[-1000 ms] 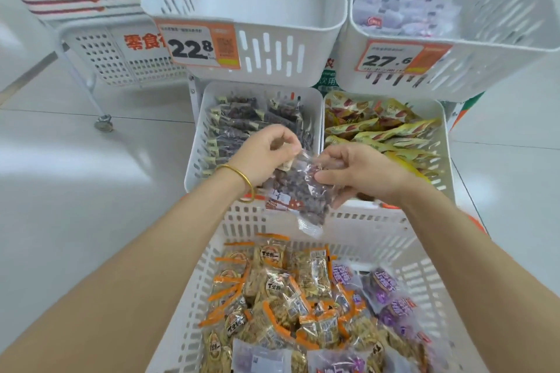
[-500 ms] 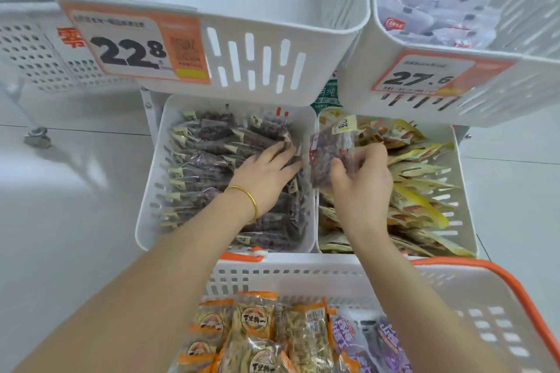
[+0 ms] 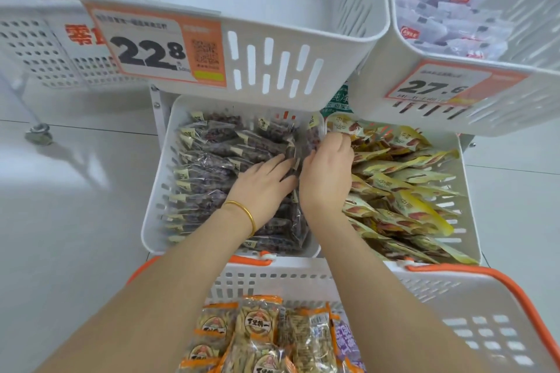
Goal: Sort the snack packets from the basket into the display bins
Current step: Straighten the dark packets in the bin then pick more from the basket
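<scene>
"22.8" tag (image 3: 151, 50); "27.6" tag (image 3: 436, 86); left hand (image 3: 262, 188) flat on dark packets (image 3: 209, 157)

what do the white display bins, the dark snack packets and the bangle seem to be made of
White display bins: moulded plastic, smooth with a slight sheen, judging by the rounded rims and cut slots. Dark snack packets: thin clear plastic film, glossy; contents show through and it crinkles. Bangle: polished yellow metal, possibly gold; it glints.

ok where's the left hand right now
Head view, centre: the left hand lies flat on the dark packets in the lower left bin, close beside the right hand.
</scene>
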The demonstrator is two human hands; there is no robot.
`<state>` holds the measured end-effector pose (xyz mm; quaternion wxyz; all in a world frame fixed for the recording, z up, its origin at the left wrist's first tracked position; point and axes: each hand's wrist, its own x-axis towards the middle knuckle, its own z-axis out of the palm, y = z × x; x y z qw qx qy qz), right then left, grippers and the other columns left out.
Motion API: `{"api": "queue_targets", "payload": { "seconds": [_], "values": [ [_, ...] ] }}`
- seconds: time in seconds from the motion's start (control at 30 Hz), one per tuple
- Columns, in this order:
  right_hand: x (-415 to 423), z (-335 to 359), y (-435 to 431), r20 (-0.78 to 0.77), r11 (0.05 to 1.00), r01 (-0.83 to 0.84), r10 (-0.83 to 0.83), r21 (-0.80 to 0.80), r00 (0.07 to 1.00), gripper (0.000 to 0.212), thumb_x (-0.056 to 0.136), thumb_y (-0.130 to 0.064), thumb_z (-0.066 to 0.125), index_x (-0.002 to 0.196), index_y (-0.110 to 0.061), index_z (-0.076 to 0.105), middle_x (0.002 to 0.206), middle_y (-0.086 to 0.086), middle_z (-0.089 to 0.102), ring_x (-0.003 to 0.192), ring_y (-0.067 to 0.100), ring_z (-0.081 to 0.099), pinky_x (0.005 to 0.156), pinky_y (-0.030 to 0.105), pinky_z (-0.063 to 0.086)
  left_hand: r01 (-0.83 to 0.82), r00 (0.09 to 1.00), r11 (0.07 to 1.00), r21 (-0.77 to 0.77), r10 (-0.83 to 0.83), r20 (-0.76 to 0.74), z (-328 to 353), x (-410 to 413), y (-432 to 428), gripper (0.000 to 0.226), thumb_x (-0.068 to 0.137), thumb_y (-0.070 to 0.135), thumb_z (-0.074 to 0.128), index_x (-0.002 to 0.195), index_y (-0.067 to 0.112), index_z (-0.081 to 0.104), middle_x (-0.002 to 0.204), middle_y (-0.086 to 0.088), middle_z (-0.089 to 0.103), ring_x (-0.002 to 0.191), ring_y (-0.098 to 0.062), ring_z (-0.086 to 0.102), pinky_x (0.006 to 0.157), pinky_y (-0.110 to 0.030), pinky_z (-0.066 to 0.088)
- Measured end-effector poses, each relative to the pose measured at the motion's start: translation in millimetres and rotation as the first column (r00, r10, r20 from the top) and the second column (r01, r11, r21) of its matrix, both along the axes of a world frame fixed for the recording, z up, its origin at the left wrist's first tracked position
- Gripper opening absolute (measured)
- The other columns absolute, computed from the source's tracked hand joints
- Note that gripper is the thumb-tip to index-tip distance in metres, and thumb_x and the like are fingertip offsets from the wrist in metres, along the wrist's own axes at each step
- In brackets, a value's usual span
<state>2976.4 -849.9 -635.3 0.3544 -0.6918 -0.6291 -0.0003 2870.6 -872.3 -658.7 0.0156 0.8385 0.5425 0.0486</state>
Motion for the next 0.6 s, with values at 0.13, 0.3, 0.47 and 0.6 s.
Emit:
{"api": "queue_targets", "payload": {
  "seconds": [0.13,0.3,0.47,0.6],
  "values": [
    [-5.3,0.1,16.0,0.172,0.991,0.041,-0.018,-0.130,0.985,0.028,0.064,-0.006,0.079,0.082,-0.005,0.057,0.080,0.013,0.062,0.072,0.034,0.060,0.055,0.035,0.046,0.022,0.999,1.000,-0.004,-0.022,0.027,-3.5,-2.8,-0.3,0.056,0.090,0.000,0.037,0.143,0.015,0.031,0.157,-0.003,0.011,0.145,-0.022,0.005,0.117,-0.039,0.013],
    [12.1,-4.2,-3.4,0.318,0.982,-0.177,0.190,-0.069,0.929,0.057,0.083,-0.018,0.064,0.135,-0.005,0.044,0.140,0.016,0.045,0.124,0.034,0.048,0.099,0.047,0.042,0.030,0.977,0.985,0.169,-0.064,0.204,-9.7,-19.6,6.3,0.052,0.061,-0.017,0.063,0.108,0.004,0.063,0.128,-0.020,0.054,0.120,-0.038,0.050,0.094,-0.052,0.048],
    [12.5,-20.1,1.6,0.461,0.976,-0.157,0.209,-0.149,0.862,0.056,0.095,-0.038,0.036,0.134,0.000,0.048,0.147,0.018,0.039,0.121,0.028,0.054,0.109,0.047,0.031,-0.132,0.970,0.970,0.205,0.084,0.230,-6.2,-27.6,7.7,0.051,0.074,-0.004,0.059,0.124,0.004,0.057,0.141,-0.019,0.043,0.133,-0.035,0.037,0.109,-0.051,0.032],
    [2.5,-16.4,17.7,0.482,0.977,-0.114,0.187,-0.178,0.856,0.064,0.094,-0.046,0.028,0.125,0.002,0.058,0.133,0.020,0.054,0.104,0.028,0.065,0.107,0.048,0.035,-0.171,0.977,0.978,0.121,0.152,0.151,-7.7,-27.4,6.3,0.051,0.095,0.019,0.041,0.145,0.012,0.031,0.157,-0.008,0.016,0.145,-0.022,0.008,0.119,-0.040,0.006]
  ]
}}
